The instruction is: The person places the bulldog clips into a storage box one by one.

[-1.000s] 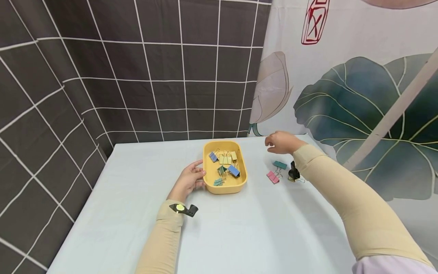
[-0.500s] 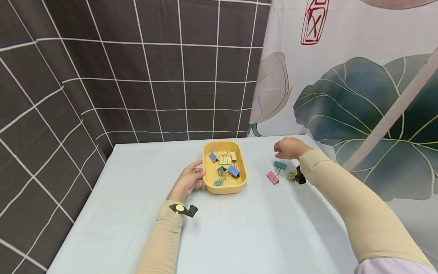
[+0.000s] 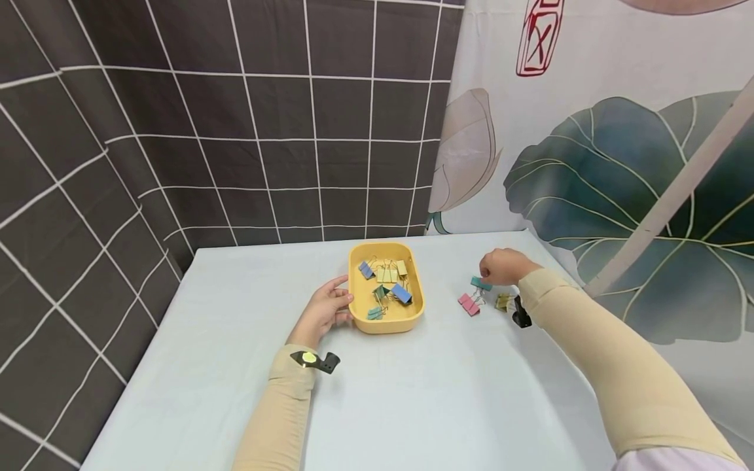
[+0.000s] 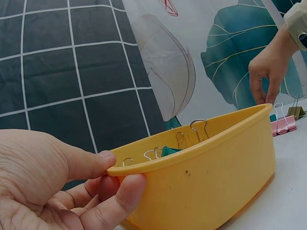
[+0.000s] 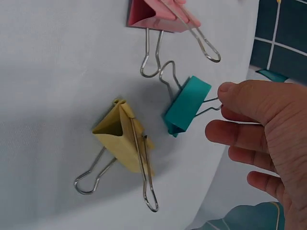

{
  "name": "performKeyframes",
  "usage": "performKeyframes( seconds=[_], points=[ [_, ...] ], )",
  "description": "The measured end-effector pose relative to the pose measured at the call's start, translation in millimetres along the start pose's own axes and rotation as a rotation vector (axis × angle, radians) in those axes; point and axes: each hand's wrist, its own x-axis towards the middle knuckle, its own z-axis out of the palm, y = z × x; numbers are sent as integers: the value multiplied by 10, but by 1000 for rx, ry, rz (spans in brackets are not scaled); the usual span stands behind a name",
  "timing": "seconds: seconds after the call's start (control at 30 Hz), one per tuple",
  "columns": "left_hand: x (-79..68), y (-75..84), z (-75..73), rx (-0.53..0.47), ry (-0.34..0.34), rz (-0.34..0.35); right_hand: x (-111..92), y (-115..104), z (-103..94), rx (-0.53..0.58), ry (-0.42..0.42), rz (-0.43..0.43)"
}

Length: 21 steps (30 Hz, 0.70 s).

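Note:
My left hand grips the left rim of a yellow plastic bin, thumb on top and fingers beneath the edge in the left wrist view. Inside the bin lie several binder clips, among them a blue one and a pale yellow one. Over at the right, my right hand pinches a wire handle of a teal binder clip between thumb and index finger. A pink binder clip and an olive-yellow binder clip lie close by on the table.
The white-covered table ends at a dark grid-patterned curtain behind and to the left. A white curtain with painted leaves hangs at the back right.
My right hand has moved right and down to the teal clip, which now sits slightly tilted. The left hand and the bin have stayed in place.

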Motion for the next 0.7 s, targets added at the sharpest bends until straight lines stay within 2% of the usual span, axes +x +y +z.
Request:
performKeyframes(
  seconds=[0.23, 0.47, 0.7],
  points=[
    [8, -5, -2, -4, 5, -2, 19, 16, 84, 6, -4, 1],
    [-1, -8, 6, 2, 2, -9, 34, 10, 133, -61, 20, 13],
    [10, -6, 0, 4, 3, 2, 42, 12, 114, -60, 34, 8]
  ],
)
